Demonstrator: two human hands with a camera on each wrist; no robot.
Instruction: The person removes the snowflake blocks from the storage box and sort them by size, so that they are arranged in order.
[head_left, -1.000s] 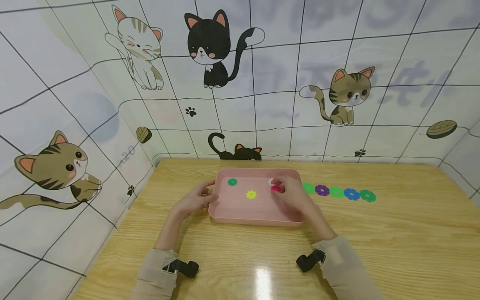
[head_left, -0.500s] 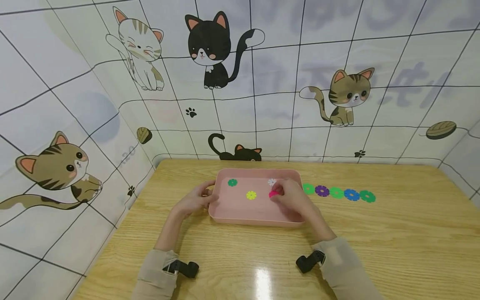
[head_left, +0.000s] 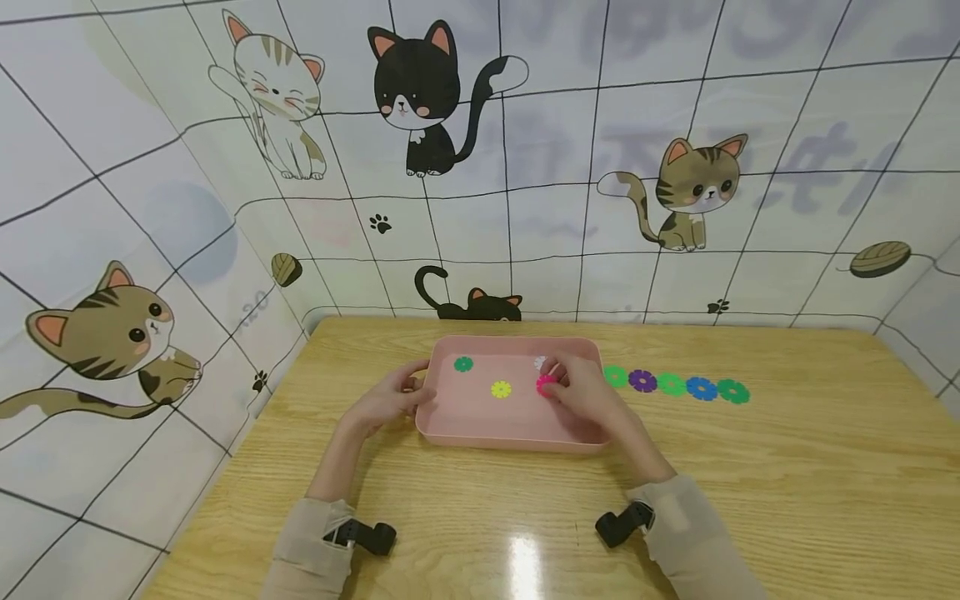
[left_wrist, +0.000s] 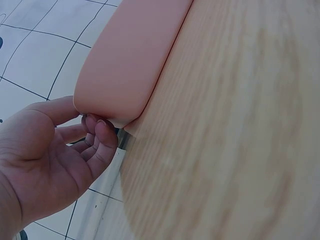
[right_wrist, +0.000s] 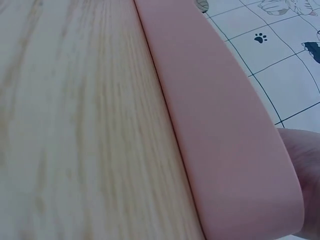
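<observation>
My left hand (head_left: 386, 398) holds the left end of a shallow pink tray (head_left: 480, 421); in the left wrist view the thumb reaches the rim while curled fingers (left_wrist: 102, 142) sit against the outer wall. Over the tray's right half, my right hand (head_left: 588, 390) pinches a bright pink notched flower-shaped disc (head_left: 545, 384) between thumb and fingers. Just behind that hand lies a white disc (head_left: 539, 362), partly covered. Also inside are a yellow disc (head_left: 501, 389) near the middle and a green disc (head_left: 463, 364) at the back left. The tray wall (right_wrist: 225, 120) hides most of the right hand in its wrist view.
Right of the tray, several discs form a row on the wooden table (head_left: 817, 467): a light green disc (head_left: 616, 377) nearest the tray, then a purple disc (head_left: 642, 381), another light green one, a blue disc (head_left: 702, 388) and a dark green disc (head_left: 733, 392). A cat-patterned wall stands behind.
The right hand has shifted the pink disc slightly left and toward the tray's front, and more of its flat face now shows. The left hand stays at the tray's left end.
</observation>
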